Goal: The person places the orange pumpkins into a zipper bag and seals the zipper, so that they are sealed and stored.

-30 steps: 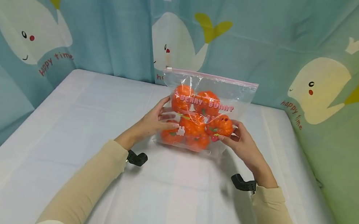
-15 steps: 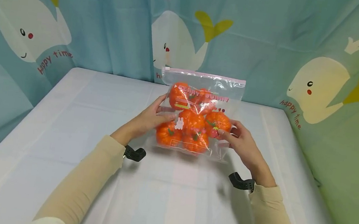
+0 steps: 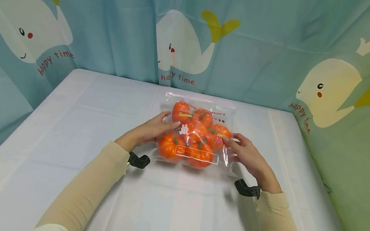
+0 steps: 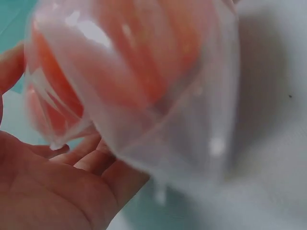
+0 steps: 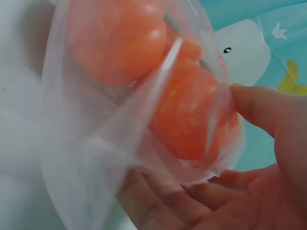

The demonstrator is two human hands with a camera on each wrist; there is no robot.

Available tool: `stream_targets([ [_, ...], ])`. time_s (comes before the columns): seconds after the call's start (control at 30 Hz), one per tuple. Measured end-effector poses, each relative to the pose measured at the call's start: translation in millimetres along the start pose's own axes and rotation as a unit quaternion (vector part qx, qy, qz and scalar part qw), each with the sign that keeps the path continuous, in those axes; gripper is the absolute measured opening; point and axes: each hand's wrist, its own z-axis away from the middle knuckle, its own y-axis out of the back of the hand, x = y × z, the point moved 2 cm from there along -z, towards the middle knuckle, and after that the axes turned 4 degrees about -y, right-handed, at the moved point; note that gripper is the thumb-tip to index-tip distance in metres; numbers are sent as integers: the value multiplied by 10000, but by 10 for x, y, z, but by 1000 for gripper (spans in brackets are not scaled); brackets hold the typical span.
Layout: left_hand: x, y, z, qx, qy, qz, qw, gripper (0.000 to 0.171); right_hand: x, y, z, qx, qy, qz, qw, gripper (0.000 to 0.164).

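Observation:
A clear zip bag [image 3: 222, 161] with pink print holds several small orange pumpkins [image 3: 200, 155] with green stems. It is tilted back, its zip edge toward the curtain. My left hand [image 3: 149, 130] grips the bag's left side, thumb on the front and fingers behind. The right hand [image 3: 248, 154] holds the opposite side the same way, its thumb over a pumpkin. In the left wrist view the left palm [image 4: 53, 191] faces up, fingers under the bag's edge. The right wrist view shows the right fingers [image 5: 168, 201] beneath the plastic and the thumb against its side.
A white-covered table [image 3: 162, 203] lies under the bag. Behind it hangs a blue curtain [image 3: 113, 29] with whale prints, and a green curtain part [image 3: 362, 168] runs along the right side. A black wrist mount [image 3: 247, 188] sits on the right wrist, another on the left.
The bag has tipped back from nearly upright and come down, its zip edge dropping from in front of the curtain to over the table. Both hands have kept their hold on its sides.

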Motion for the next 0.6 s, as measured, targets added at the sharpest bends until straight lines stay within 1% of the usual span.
stream_targets([
  [0.1,-38,0,8,34,72,-47,10000,95,27,-7,1,-96,-88,55,9999,63],
  [0.2,-66,-1,29,53,69,-143,9999,96,52,-9,-4,-124,-135,132,9997,63],
  [0.37,-143,30,82,84,64,-429,9990,96,78,13,-1,-60,-202,259,9994,66],
  [0.47,-192,82,124,205,23,-574,9981,92,60,39,30,31,-145,468,9988,65],
  [0.53,-188,120,177,379,-143,-895,9952,88,28,69,59,233,-32,781,9967,64],
  [0.57,-177,140,206,466,-317,-1118,9921,86,2,84,77,377,58,990,9944,64],
  [0.6,-155,157,242,569,-524,-1416,9869,83,-29,99,97,545,150,1218,9909,63],
])
